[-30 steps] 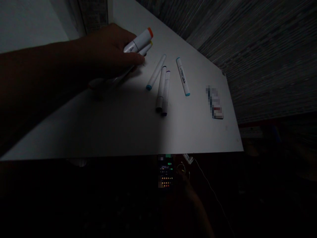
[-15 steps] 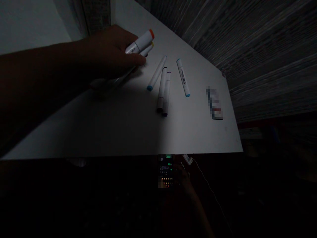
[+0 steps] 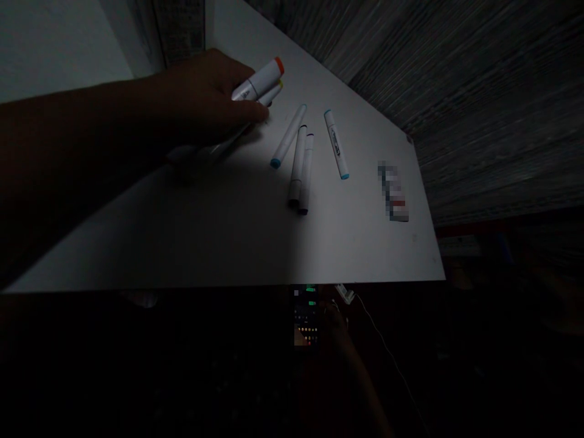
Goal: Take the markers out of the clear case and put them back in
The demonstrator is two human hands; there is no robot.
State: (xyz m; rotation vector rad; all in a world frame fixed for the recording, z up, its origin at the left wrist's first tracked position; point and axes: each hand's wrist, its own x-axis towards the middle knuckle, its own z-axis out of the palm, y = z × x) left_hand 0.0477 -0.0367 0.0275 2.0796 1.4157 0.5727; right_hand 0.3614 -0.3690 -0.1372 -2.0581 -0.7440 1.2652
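Left hand (image 3: 216, 88) is gripping a white orange-capped marker (image 3: 262, 79) and a white yellow-capped marker (image 3: 272, 93) over the white tabletop (image 3: 374, 249). Right hand (image 3: 336, 321) is now reaching slightly higher, beside a dark phone with a lit screen (image 3: 306, 313); its grip is too dark to tell. The left grip is staying unchanged, so two teal-capped white markers (image 3: 336, 145) and two dark-capped white markers (image 3: 298, 164) are lying untouched. A blurred narrow item (image 3: 395, 193) is lying rightward; the left forearm is hiding some tabletop.
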